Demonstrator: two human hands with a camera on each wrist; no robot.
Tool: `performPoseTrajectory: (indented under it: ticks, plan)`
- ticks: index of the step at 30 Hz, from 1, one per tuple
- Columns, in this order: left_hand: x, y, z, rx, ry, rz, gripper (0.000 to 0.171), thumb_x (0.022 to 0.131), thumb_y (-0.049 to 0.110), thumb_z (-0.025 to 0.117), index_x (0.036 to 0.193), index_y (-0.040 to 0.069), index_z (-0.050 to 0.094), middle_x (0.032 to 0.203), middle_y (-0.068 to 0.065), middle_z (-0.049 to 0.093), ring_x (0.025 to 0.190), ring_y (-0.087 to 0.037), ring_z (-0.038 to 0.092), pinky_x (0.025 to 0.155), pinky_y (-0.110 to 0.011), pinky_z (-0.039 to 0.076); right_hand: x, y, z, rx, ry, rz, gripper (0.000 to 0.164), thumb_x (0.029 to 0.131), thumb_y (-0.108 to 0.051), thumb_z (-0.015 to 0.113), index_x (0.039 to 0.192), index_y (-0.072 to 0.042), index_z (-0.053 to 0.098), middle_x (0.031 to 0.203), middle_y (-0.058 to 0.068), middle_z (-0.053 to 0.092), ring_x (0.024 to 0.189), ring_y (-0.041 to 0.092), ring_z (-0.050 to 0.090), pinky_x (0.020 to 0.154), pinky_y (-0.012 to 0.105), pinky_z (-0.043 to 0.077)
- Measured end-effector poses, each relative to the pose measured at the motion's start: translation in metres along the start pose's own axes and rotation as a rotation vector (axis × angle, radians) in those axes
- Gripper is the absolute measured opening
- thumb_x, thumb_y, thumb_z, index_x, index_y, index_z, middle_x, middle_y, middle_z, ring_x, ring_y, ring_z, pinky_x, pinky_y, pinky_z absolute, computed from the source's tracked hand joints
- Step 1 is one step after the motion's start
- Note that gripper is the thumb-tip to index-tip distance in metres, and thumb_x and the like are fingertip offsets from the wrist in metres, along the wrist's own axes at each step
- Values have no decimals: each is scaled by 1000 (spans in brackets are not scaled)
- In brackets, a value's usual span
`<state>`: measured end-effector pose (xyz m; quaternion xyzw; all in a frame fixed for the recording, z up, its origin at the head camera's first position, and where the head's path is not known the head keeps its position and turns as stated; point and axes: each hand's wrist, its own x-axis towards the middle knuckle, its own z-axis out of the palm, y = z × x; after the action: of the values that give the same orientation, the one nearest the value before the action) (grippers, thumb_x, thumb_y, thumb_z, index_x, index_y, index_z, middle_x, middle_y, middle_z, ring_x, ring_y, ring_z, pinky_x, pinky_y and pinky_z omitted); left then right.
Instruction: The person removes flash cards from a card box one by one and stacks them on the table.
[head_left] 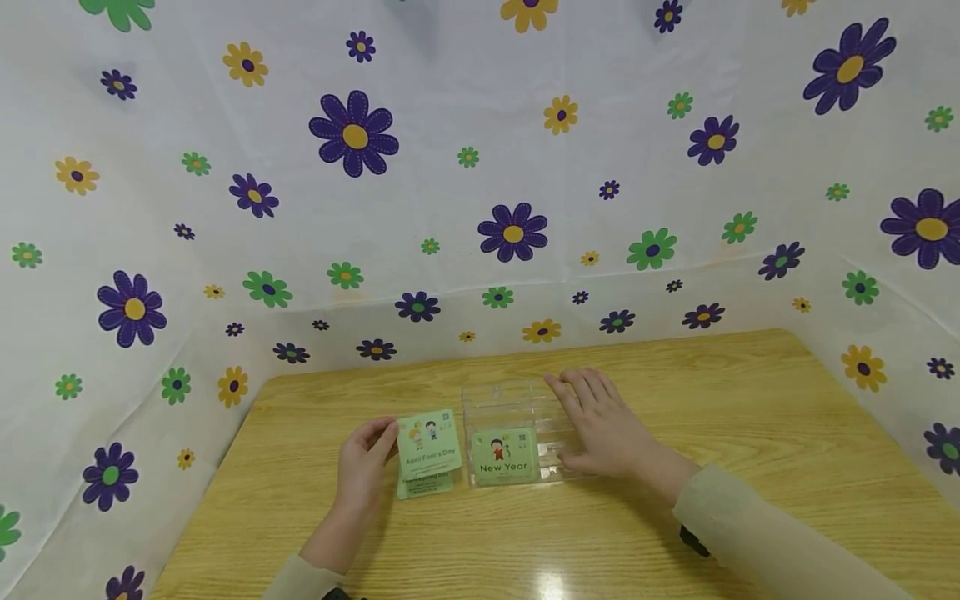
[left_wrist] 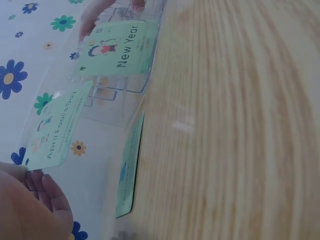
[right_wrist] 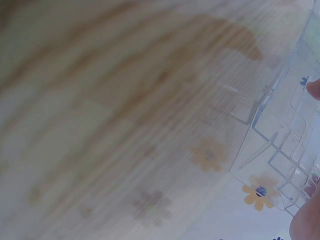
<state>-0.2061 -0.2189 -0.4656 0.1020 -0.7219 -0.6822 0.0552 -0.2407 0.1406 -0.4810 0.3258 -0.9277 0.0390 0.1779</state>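
Note:
In the head view, my left hand [head_left: 362, 462] pinches the edge of a green April Fool's Day card [head_left: 429, 442]. Below it, a green Thanksgiving Day card [head_left: 425, 485] lies on the table, partly covered in that view. A clear plastic case [head_left: 498, 410] lies beside the cards, with a green New Year card [head_left: 505, 457] in its left part. My right hand [head_left: 600, 421] rests over the right part of the case, fingers spread toward its far edge and thumb nearer the front. The right wrist view catches only part of the thumb [right_wrist: 314, 90] over the case's divided compartments.
Everything lies on a wood-grain table [head_left: 480, 542]. A white cloth [head_left: 450, 100] printed with flowers hangs behind the table and along both sides. Light glares off the table's front part.

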Motion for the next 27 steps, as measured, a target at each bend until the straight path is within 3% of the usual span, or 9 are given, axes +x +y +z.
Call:
performPoseTrajectory:
  ticks: [27]
  plan:
    - [11, -19, -18, 124, 10, -86, 34, 109, 12, 60, 134, -11, 62, 102, 5, 70, 85, 0, 63, 78, -13, 55, -1, 0, 0, 8, -7, 2, 111, 83, -53, 78, 166, -5, 22, 154, 22, 42, 145, 42, 41, 128, 61, 31]
